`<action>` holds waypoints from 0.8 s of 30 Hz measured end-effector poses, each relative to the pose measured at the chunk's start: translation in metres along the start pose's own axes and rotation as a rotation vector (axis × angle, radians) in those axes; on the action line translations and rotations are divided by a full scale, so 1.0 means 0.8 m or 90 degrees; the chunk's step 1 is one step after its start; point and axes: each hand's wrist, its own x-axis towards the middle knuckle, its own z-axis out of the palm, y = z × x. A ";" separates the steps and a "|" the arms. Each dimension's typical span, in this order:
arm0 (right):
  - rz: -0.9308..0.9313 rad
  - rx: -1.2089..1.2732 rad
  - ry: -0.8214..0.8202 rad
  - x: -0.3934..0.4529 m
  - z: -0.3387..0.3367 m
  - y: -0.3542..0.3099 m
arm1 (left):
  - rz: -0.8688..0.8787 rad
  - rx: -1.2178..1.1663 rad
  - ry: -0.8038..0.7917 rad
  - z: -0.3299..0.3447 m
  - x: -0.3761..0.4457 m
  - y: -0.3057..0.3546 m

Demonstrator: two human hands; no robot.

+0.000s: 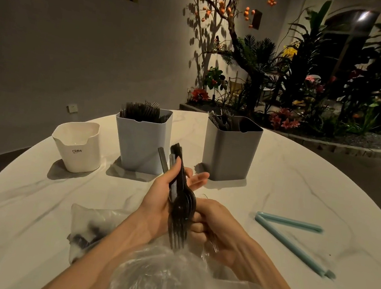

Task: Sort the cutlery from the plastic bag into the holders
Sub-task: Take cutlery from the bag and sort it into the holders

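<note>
Mixed black cutlery [178, 198] held over the plastic bag [166, 284], short of the holders

Left hand [160, 203] clasps the bundle; right hand [210, 222] curls at the fork tines, grip unclear. Risk: loose pieces slipping, or forks landing in the wrong holder [230, 157]

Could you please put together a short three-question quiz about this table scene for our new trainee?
1. True or false: the white holder is taller than the light grey holder.
2. Which hand grips the bundle of black cutlery by its handles?
A. left hand
B. right hand
C. neither
3. Fill in: the open blue bag clip lies on the table, to the ____ of the hands.

Key
1. False; it is the shortest of the three holders.
2. A.
3. Right.
</note>
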 end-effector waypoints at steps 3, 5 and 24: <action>-0.026 0.101 0.072 0.005 -0.004 -0.005 | -0.004 -0.038 0.012 0.002 0.000 -0.002; -0.072 0.179 0.118 0.009 -0.014 -0.012 | 0.001 -0.094 0.025 0.002 0.000 0.000; -0.443 -0.832 0.285 -0.001 0.004 0.008 | -0.065 -0.133 0.103 0.018 -0.013 -0.002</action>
